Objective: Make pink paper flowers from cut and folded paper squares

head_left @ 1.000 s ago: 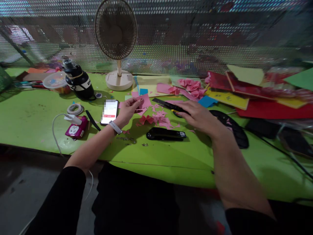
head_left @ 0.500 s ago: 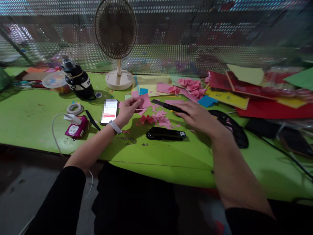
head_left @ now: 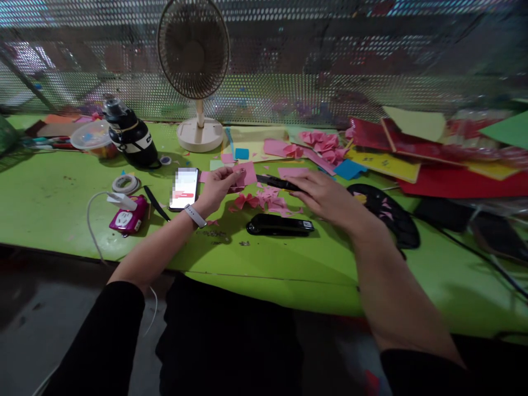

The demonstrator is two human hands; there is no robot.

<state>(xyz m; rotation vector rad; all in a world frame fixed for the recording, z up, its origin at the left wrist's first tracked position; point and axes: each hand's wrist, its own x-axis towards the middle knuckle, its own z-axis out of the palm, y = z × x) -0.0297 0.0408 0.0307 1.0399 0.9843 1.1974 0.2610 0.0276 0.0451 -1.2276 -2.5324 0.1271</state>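
My left hand (head_left: 216, 188) is closed in a pinch on a small pink paper piece (head_left: 246, 174), held just above the green table (head_left: 289, 264). A pale watch band sits on that wrist. My right hand (head_left: 325, 197) lies to the right, its fingers curled over the end of a long black tool (head_left: 273, 182) that points left toward the paper. Pink paper scraps (head_left: 270, 200) lie between the hands. A black stapler (head_left: 280, 225) rests just in front of them. A lit phone (head_left: 184, 188) lies left of my left hand.
A desk fan (head_left: 193, 52) stands at the back against a perforated metal wall. A black bottle (head_left: 132, 138), a tape roll (head_left: 126, 183) and a magenta socket (head_left: 126, 219) with a white cable sit left. Coloured paper sheets (head_left: 412, 157) pile at right beside a black curved object (head_left: 390, 213).
My right hand has slid a little left along the black tool, and the tool's tip has shifted slightly toward me. My left hand holds the pink piece in the same place.
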